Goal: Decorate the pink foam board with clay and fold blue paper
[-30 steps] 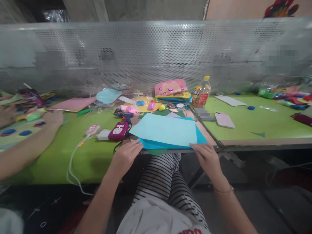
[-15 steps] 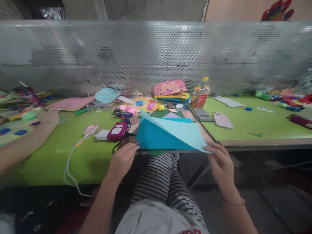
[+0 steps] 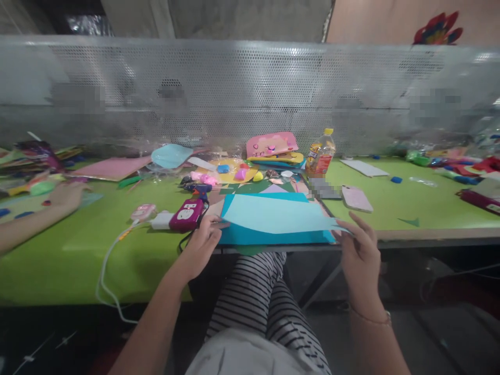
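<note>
A light blue sheet of paper (image 3: pixel 273 214) is stretched between my two hands, its near edge bowed slightly downward. Below it a darker blue sheet (image 3: pixel 273 237) lies at the table's front edge. My left hand (image 3: pixel 203 244) is closed, pinching the light sheet's left corner between thumb and fingers. On the other side my right hand (image 3: pixel 360 247) pinches the right corner, with the index finger raised. Green paper (image 3: pixel 250 188) with cut pieces lies just beyond the sheets.
A purple power bank (image 3: pixel 188 214) with a white plug and glue gun (image 3: pixel 201 191) sit left. A phone (image 3: pixel 357 198), a bottle (image 3: pixel 320 156) and clay lumps (image 3: pixel 241 174) stand or lie farther back. Another person's arm (image 3: pixel 42 213) rests at far left.
The light blue sheet's lifted far-left corner has come down, so it now spans nearly flat over the darker sheet. Both hands have risen slightly; the right one moved a little outward.
</note>
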